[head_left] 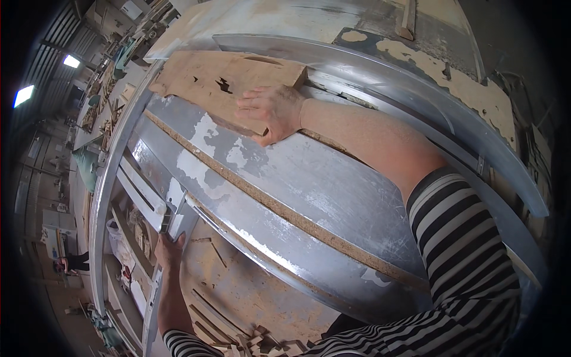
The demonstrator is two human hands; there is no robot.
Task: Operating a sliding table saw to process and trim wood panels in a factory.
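A thick, rough wooden board (pixel 205 74) with dark holes in its face lies on the scratched metal machine table (pixel 333 196), against a long metal fence (pixel 357 62). My right hand (pixel 272 113) grips the board's near right end, fingers over the top and thumb down at its edge. Lower left, my left hand (pixel 170 250) is closed around a metal bar (pixel 181 217) of the frame beside the table. The palm side of both hands is hidden.
A sawdust-filled groove (pixel 238 181) runs along the table. Wood offcuts (pixel 262 342) lie on the dusty floor (pixel 238 285) below. A metal side rail (pixel 104 208) bounds the left. Farther left, another person's arm (pixel 76 262) shows in the workshop.
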